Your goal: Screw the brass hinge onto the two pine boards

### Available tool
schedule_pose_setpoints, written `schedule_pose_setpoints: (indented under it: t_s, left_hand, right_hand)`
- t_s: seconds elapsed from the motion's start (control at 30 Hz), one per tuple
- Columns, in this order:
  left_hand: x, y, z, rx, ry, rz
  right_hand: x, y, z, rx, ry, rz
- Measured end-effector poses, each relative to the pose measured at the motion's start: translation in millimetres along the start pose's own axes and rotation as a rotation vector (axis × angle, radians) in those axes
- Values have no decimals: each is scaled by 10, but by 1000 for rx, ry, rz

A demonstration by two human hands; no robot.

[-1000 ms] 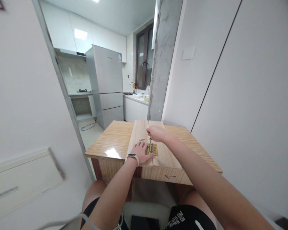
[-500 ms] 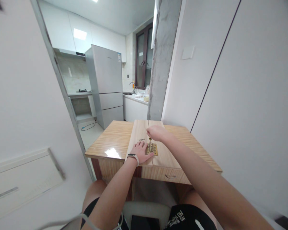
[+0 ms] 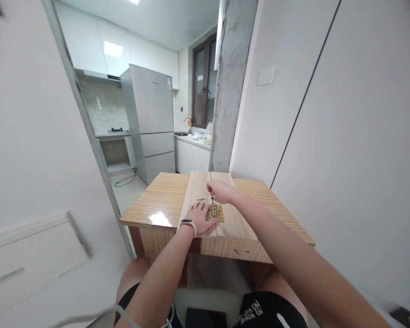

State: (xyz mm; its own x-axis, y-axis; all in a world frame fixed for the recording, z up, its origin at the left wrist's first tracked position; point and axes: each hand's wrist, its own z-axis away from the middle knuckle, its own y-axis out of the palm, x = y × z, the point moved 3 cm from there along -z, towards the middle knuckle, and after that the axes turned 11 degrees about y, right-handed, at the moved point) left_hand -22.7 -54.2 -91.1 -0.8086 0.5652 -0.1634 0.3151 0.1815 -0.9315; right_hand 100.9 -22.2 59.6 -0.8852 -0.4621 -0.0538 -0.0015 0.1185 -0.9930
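Two pale wooden boards point(image 3: 197, 187) lie side by side on the desk, with a narrow seam between them. Across that seam sits a brass-coloured hinge point(image 3: 220, 213). My left hand point(image 3: 198, 216) is spread flat on the left board, its thumb and fingers around the hinge's near left side. Above the hinge, my right hand point(image 3: 220, 190) is closed in a fist around the top of a screwdriver point(image 3: 212, 204). The screwdriver's shaft points down to the left half of the hinge; its handle is mostly hidden in the fist, and the tip's exact contact is too small to tell.
The boards rest on a striped wooden desk point(image 3: 157, 200) with a drawer handle point(image 3: 241, 252) at its front. White walls stand to both sides. Beyond the desk are a grey fridge point(image 3: 153, 105) and a kitchen counter point(image 3: 193, 152). A pale cable crosses near my left forearm.
My right fist has shifted very slightly left and turned a little with the screwdriver. The left hand keeps its place on the board; the whole view has drifted slightly.
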Motion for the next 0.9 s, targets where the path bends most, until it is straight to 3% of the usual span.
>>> schedule_pose_setpoints:
  t_s: [0.27,0.53,0.9]
  left_hand:
    - [-24,-3,-7,-16,-1,-12]
    - [-30,2,-18,-12,4,-11]
    - [3,39,-22,-9,-3,-8]
  right_hand:
    - [93,-45,33,-50,-36,81]
    - [65,-14,44,-81,36,149]
    - [51,27,27,-38,-32,2]
